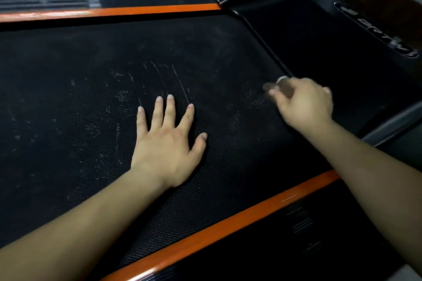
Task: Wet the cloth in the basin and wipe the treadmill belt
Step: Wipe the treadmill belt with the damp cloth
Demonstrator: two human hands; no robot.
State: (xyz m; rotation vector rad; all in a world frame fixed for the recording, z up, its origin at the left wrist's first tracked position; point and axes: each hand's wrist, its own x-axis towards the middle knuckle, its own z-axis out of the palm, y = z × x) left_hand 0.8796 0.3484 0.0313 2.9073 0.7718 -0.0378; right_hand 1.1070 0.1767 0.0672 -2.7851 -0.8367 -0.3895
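Barely begun: belt dusty, cloth unconfirmed

Head view (only view). Landmark = motor cover (319, 48), the black hood at the belt's front end.

- Treadmill belt (91, 64) runs away from the cover twd frame left and fills most of the view. Whitish streaks (118, 96) and scuffs lie scattered on it, thickest well apart from the cover, w/ a fainter patch just beside the cover's edge. No wet sheen or clean swath that I can make out.
- Left hand (166, 143): flat on the belt, palm down, fingers straight and spread, holding nothing. Well apart from the cover, among the streaks. Reads as bracing.
- Right hand (306, 105): just beside the cover's edge, over the belt. Fingers curled round a small dark item (280, 89) w/ a pale ring-like bit on the side nearest the cover. Motion-blurred; poss. the cloth bunched up, poss. sth else, can't tell. Contact w/ belt: can't tell.
- Near orange rail (228, 223) runs from below the cover twd the person; far orange rail (137, 10) runs from the cover's other side.
- Basin: not in view.

Progress (judgement): wetting step can't be verified from here. Wiping looks at most just started, at the cover end. Nearly all the belt is left to do, esp. the streaked stretch round the left hand and beyond.
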